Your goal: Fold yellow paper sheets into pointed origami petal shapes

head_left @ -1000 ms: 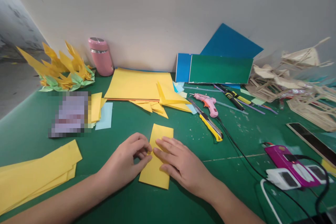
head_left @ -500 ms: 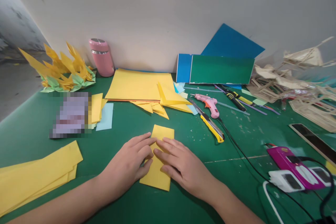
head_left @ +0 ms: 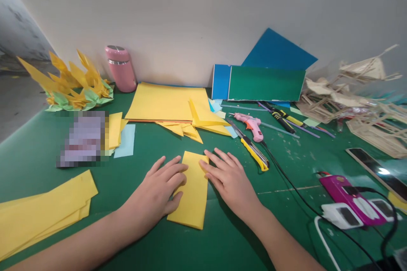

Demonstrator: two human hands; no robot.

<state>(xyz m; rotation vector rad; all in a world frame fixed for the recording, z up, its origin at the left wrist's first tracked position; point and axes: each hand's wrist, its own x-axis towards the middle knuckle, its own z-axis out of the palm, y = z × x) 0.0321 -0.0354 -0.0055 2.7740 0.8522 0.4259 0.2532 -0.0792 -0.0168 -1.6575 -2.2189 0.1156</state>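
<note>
A folded yellow paper strip [head_left: 192, 194] lies on the green table [head_left: 280, 169] in front of me. My left hand [head_left: 159, 192] rests flat on its left edge, fingers stretched out and pressing down. My right hand [head_left: 230, 180] lies on the strip's upper right corner, fingers spread and extended. Neither hand grips anything.
A stack of yellow strips [head_left: 41, 211] lies at the near left. Yellow sheets and folded triangles [head_left: 178, 108] sit behind the strip. A yellow utility knife [head_left: 252, 148], pink glue gun [head_left: 252, 125], pink flask [head_left: 120, 68], folded paper flowers [head_left: 71, 82], and power strip with pink device [head_left: 349, 203] surround them.
My right hand slid from the middle of the strip up and right to its top right corner. My left hand's fingers straightened flat along the left edge.
</note>
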